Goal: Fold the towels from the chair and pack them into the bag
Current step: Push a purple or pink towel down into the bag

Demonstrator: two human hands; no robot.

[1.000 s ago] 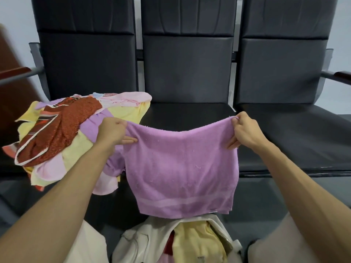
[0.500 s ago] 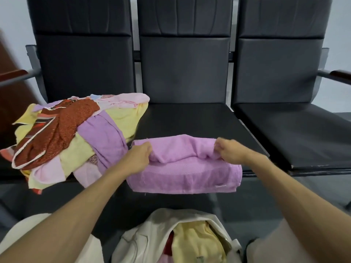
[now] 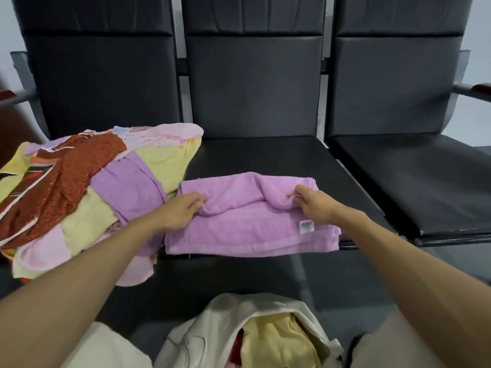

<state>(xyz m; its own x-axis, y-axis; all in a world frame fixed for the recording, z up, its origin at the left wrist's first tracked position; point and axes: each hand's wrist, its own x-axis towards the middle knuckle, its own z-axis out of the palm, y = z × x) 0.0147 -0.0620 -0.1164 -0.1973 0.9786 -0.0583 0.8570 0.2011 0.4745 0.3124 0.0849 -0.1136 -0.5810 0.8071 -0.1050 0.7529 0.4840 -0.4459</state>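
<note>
A purple towel (image 3: pixel 249 227) lies folded across the front of the middle chair seat (image 3: pixel 265 158), a white label showing near its right end. My left hand (image 3: pixel 183 211) pinches a fold at the towel's left side. My right hand (image 3: pixel 310 205) pinches the fold at its right side. A heap of unfolded towels (image 3: pixel 87 187), yellow, pink, purple and rust red, covers the left seat. Below, between my knees, a cream bag (image 3: pixel 239 335) stands open with a yellow towel (image 3: pixel 276 341) inside.
Three black padded chairs stand in a row; the right seat (image 3: pixel 414 176) holds nothing. An armrest (image 3: pixel 475 90) juts out at the far right, another at the far left. Dark floor shows between the seat edge and the bag.
The towel went from hanging spread in the air to lying on the middle seat, folded over. Both hands came down with it and still pinch the upper layer.
</note>
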